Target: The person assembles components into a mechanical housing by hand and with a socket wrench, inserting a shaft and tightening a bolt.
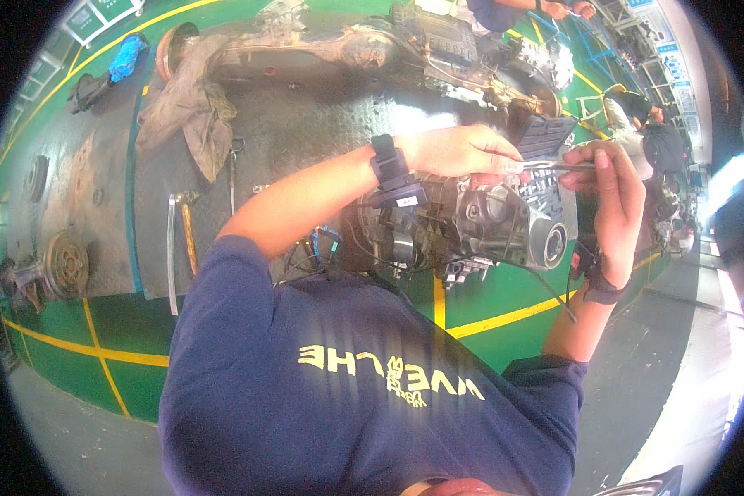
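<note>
Between my two hands a slim, shiny metal tool [544, 165] is held roughly level; its exact kind is hard to make out. My left hand [463, 155] pinches one end, and the fingers of my right hand [610, 178] close on the other. Just below them sits a grey metal gearbox-like housing [504, 217] with a round opening [555, 243] at its right end. Behind the hands lies a dark, open tool case [546, 136], and sockets or similar metal pieces [546, 192] show beneath the tool.
A vehicle axle [306, 54] stretches along the far side of the metal table [306, 112], with a grey-brown cloth [194, 116] draped at its left. A long metal bar [173, 248] and a flanged hub [66, 263] lie leftward. Other people [636, 124] are at the far right.
</note>
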{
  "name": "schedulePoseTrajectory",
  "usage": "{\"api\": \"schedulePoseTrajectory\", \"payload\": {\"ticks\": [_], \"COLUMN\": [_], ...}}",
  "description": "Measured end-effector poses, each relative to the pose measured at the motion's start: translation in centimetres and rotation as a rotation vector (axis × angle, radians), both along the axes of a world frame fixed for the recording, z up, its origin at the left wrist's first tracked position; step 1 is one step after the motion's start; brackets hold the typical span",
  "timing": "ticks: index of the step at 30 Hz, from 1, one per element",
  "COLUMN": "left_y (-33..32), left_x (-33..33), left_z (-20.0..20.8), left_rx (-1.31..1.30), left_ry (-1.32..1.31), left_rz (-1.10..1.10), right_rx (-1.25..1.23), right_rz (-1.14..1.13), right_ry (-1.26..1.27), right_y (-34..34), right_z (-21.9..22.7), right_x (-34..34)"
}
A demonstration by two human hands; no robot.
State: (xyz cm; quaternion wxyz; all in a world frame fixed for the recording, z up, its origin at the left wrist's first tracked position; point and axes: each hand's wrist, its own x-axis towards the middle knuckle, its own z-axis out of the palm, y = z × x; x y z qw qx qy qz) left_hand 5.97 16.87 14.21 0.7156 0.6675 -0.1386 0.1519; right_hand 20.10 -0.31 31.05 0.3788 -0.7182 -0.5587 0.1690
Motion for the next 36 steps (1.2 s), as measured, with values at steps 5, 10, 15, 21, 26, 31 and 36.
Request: {"api": "schedulePoseTrajectory", "payload": {"ticks": [5, 10, 15, 21, 26, 31, 36], "left_y": [-0.2, 0.1, 1.5, 1.6, 0.1, -0.7, 3.6], "left_x": [1.0, -0.3, -0.6, -0.4, 0.3, 0.3, 0.8], "left_z": [-0.4, -0.7, 0.1, 0.4, 0.3, 0.2, 0.1], "left_rx": [-0.078, 0.070, 0.173, 0.274, 0.083, 0.119, 0.237], "left_ry": [0.093, 0.104, 0.104, 0.057, 0.147, 0.119, 0.098], "left_rz": [-0.105, 0.013, -0.021, 0.073, -0.082, -0.126, -0.046], "right_rx": [0.026, 0.025, 0.063, 0.071, -0.014, -0.097, -0.142], "right_rz": [0.004, 0.042, 0.026, 0.044, -0.050, 0.117, 0.057], "right_ry": [0.071, -0.030, 0.041, -0.008, 0.034, 0.020, 0.041], "right_y": [-0.4, -3.0, -3.4, -2.9, -0.4, 1.3, 0.4], "right_z": [-0.4, -1.3, -1.9, -2.1, -0.1, 1.4, 1.1], "right_x": [1.5, -0.3, -1.5, -1.2, 0.7, 1.2, 1.3]}}
